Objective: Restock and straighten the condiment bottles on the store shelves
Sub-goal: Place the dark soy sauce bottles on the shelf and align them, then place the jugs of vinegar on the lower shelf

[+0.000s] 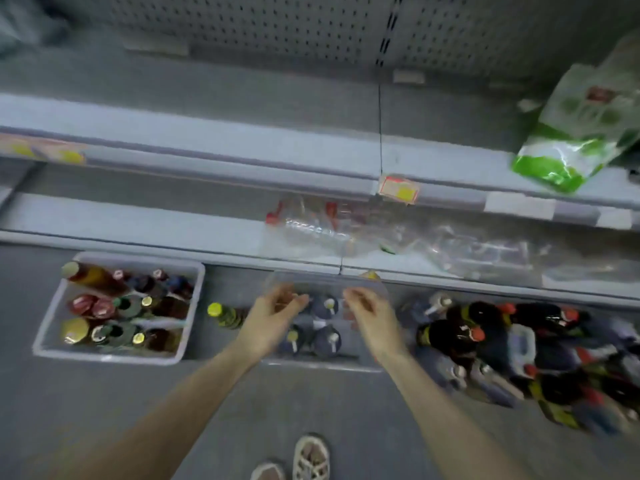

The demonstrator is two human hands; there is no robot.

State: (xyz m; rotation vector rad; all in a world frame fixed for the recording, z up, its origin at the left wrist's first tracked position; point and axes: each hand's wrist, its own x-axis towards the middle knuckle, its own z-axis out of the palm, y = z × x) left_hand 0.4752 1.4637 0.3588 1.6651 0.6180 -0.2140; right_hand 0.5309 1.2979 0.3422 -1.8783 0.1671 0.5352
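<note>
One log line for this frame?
left hand: grips tray | right hand: grips tray | tray: dark bottles inside | bin: floor, left of tray

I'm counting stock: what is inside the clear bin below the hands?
At least three dark bottles with pale caps stand in the clear bin. The left hand and right hand cover both its sides, so any bottles there cannot be counted.
</note>
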